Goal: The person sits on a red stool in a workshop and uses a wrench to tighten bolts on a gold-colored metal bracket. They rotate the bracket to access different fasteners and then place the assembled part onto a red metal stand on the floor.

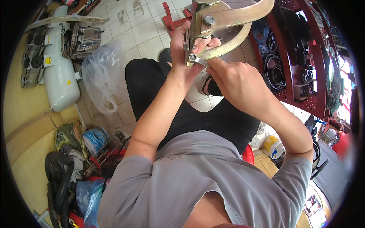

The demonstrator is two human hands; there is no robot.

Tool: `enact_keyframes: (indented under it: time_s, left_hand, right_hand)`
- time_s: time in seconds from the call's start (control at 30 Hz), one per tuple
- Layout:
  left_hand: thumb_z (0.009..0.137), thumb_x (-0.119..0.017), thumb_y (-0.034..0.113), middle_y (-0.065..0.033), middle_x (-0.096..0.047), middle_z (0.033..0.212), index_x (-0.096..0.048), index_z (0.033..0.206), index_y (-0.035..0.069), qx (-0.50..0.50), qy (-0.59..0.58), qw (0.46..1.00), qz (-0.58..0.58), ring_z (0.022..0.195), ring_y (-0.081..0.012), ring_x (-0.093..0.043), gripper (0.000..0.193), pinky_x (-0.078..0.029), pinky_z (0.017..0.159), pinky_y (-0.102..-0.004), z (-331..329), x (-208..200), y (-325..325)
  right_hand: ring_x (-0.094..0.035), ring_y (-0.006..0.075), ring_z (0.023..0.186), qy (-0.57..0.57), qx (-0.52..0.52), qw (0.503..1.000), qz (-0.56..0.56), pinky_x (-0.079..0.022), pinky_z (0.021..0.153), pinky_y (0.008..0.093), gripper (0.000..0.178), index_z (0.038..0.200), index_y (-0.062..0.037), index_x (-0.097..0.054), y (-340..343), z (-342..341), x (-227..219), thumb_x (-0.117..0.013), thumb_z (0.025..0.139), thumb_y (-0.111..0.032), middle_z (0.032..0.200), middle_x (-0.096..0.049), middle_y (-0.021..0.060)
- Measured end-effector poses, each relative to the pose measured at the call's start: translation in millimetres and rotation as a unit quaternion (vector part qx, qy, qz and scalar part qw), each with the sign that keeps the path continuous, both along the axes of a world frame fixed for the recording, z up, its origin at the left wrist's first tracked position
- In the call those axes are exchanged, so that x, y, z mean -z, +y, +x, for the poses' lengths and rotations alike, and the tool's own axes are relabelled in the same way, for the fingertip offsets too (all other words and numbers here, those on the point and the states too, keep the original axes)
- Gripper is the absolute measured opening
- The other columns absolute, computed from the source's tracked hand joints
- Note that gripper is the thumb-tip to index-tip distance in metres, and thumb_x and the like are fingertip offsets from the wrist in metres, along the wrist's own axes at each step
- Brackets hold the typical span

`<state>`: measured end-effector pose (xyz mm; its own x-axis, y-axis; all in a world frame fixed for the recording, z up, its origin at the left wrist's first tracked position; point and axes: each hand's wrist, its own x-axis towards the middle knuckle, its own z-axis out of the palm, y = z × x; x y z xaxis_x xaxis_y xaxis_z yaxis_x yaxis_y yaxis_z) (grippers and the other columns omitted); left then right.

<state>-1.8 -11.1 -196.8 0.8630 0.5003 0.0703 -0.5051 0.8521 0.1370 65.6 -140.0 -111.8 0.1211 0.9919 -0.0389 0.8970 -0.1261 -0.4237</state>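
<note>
Left hand (178, 48) grasps gold-toned metal bracket (199, 31), held up over tiled floor (146, 47); right hand (237, 80) clasps wrench (202, 62), its end at the corner bolt (192, 57). I'd seat it square, brace the bracket, turn smoothly

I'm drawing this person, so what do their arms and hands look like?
The left sleeve and right sleeve are grey, loose and short, ending near the elbows. Both forearms are bare. The left hand and right hand wear no gloves, and I see no watch.
</note>
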Motion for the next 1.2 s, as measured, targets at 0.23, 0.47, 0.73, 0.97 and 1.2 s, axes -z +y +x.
enact_keyframes:
  time_s: [0.23, 0.47, 0.73, 0.97, 1.2]
  left_hand:
    - [0.096, -0.039, 0.029, 0.0043, -0.039, 0.047, -0.049, 0.066, 0.014, -0.017, -0.008, 1.0, 0.004, 0.042, -0.0055, -0.035, 0.035, -0.035, 0.065, -0.0253, 2.9, 4.7, 0.6]
    - [0.094, -0.04, 0.026, 0.0043, -0.037, 0.049, -0.048, 0.065, 0.014, -0.065, 0.082, 0.995, 0.006, 0.043, -0.0065, -0.034, 0.032, -0.034, 0.064, -0.0256, 4.4, -2.5, -2.5]
    - [0.092, -0.046, 0.026, 0.0055, -0.044, 0.055, -0.054, 0.064, 0.015, -0.038, -0.042, 0.998, 0.003, 0.045, -0.0063, -0.042, 0.031, -0.031, 0.066, -0.0266, 3.4, 23.3, 12.9]
    - [0.093, -0.048, 0.029, 0.004, -0.044, 0.053, -0.051, 0.062, 0.015, 0.002, -0.066, 0.996, -0.065, 0.044, -0.0072, -0.041, 0.034, -0.031, 0.068, -0.0276, 2.4, 19.3, 1.9]
    - [0.095, -0.044, 0.028, 0.0051, -0.042, 0.053, -0.046, 0.062, 0.015, -0.003, -0.048, 0.998, -0.032, 0.041, -0.0071, -0.039, 0.035, -0.032, 0.07, -0.0276, -0.9, 11.8, -1.0]
  right_hand:
    - [-0.057, 0.039, 0.056, 0.005, 0.019, 1.0, -0.007, -0.045, 0.05, 0.0472, 0.017, 0.087, -0.0022, -0.054, 0.3, -1.9, -3.5, -0.054, 0.092, -0.018, 0.057, -0.055, 0.0192]
    - [-0.056, 0.042, 0.057, 0.058, 0.05, 0.996, -0.045, -0.045, 0.054, 0.0492, 0.019, 0.084, -0.0009, -0.052, 4.5, -10.3, 0.8, -0.052, 0.093, -0.018, 0.058, -0.055, 0.0213]
    - [-0.059, 0.0313, 0.051, 0.198, 0.164, 0.966, 0.034, -0.044, 0.051, 0.04, 0.028, 0.08, 0.0032, -0.052, -7.6, -8.7, 20.1, -0.058, 0.09, -0.023, 0.056, -0.055, 0.0171]
    - [-0.027, 0.006, 0.031, 0.712, 0.327, 0.605, 0.14, -0.024, 0.032, 0.0208, 0.032, 0.091, -0.0043, -0.054, 6.9, 34.5, 78.9, -0.047, 0.098, -0.035, 0.059, -0.051, 0.0006]
    - [-0.026, 0.0063, 0.034, 0.797, 0.23, 0.535, 0.159, -0.025, 0.035, 0.0225, 0.027, 0.098, -0.002, -0.057, 16.8, 35.9, 95.1, -0.051, 0.097, -0.028, 0.059, -0.051, 0.0036]
